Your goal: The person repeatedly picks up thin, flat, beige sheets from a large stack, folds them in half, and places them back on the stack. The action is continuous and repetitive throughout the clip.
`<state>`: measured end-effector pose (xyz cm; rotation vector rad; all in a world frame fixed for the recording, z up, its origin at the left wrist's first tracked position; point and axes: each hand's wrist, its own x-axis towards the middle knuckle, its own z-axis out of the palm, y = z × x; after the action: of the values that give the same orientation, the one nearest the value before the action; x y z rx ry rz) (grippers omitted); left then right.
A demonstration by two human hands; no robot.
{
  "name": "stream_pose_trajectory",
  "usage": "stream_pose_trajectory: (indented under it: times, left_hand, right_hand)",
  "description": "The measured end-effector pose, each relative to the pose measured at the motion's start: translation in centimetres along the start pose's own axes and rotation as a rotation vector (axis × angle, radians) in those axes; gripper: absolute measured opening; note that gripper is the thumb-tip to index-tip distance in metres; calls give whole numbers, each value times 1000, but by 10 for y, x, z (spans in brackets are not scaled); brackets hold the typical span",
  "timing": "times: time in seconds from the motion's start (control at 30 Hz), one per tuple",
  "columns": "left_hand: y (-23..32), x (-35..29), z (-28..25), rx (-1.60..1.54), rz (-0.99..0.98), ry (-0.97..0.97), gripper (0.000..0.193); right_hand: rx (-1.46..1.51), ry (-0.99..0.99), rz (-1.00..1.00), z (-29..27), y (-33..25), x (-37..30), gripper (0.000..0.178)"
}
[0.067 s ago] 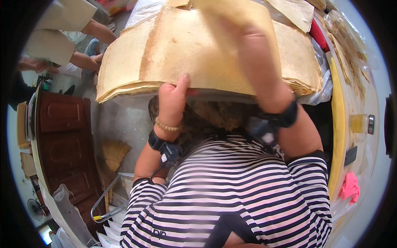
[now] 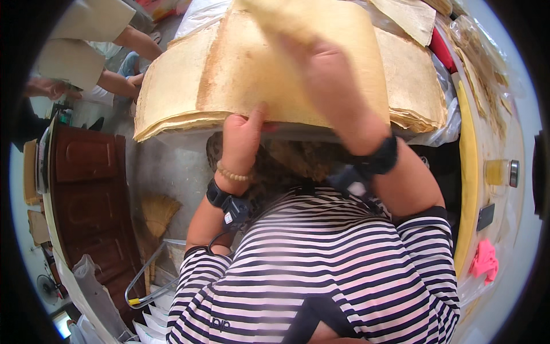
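A broad stack of stiff, yellowish, rough-textured sheets (image 2: 172, 86) lies before me, its layered near edge curving across the view. On top is a yellower sheet (image 2: 366, 69), with a brown stained band toward its left side. At the near edge, my left hand (image 2: 242, 136) is closed, thumb on top and fingers mostly hidden below. My right hand (image 2: 329, 71) is over the top sheet, blurred by motion and curled around a blurred tan-yellow thing (image 2: 281, 23) whose kind I cannot make out. A bit of red shows beside my left thumb.
Clear plastic (image 2: 444, 129) hangs under the stack's right end. Right of it, a jar of yellow liquid (image 2: 497, 172), a dark flat object (image 2: 486, 215) and a pink cloth (image 2: 484, 261) lie along a ledge. At left are a brown cabinet (image 2: 86, 189), a straw broom (image 2: 159, 213) and other people's arms (image 2: 120, 85).
My right hand has swept a little left and toward the far side, with the blurred tan thing moving along. My left hand stays at nearly the same place on the edge.
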<state>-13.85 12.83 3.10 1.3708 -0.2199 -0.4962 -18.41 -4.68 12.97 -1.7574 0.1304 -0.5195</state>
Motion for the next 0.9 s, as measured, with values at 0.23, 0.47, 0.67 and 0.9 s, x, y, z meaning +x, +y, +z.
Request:
stream_pose_trajectory:
  times: [0.23, 0.47, 0.67, 0.9]
  left_hand:
    - [7, -13, -20, -205, -17, -289, 27]
    - [13, -23, -35, -368, -111, -108, 38]
    - [7, -5, -36, -105, -94, 187, 45]
    - [13, -1, -45, -18, -118, 149, 58]
  right_hand:
    - [-321, -100, 74, 71, 9, -2, 49]
    - [-362, -341, 1, 83, 12, -11, 71]
    - [-785, -269, -310, 62, 12, -23, 63]
    - [-1194, -257, -184, 50, 32, -30, 52]
